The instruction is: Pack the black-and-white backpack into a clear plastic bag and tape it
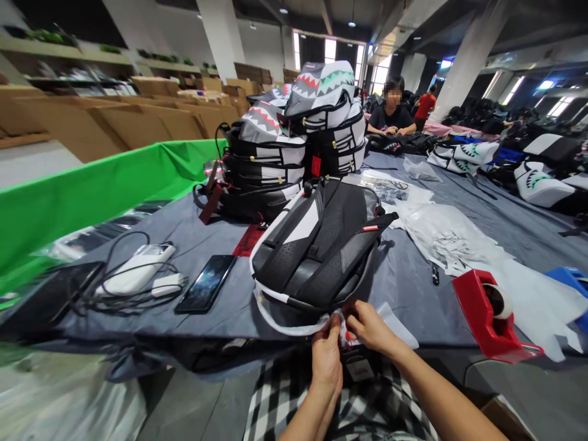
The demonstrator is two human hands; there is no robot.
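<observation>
A black and white backpack (321, 245) lies back-side up on the grey table cover (413, 300), right in front of me. My left hand (325, 360) and my right hand (370, 326) meet at its near bottom edge. Both pinch a small white tag or bit of plastic (342, 324) with a red mark on it. A white sheet (395, 324) lies just right of my right hand.
Stacked shark-print backpacks (298, 135) stand behind. A phone (206, 283), a white power bank with cables (138, 275) and a red tape dispenser (489, 315) lie on the table. White plastic bags (454, 239) spread to the right. Another person (391, 113) sits at the far end.
</observation>
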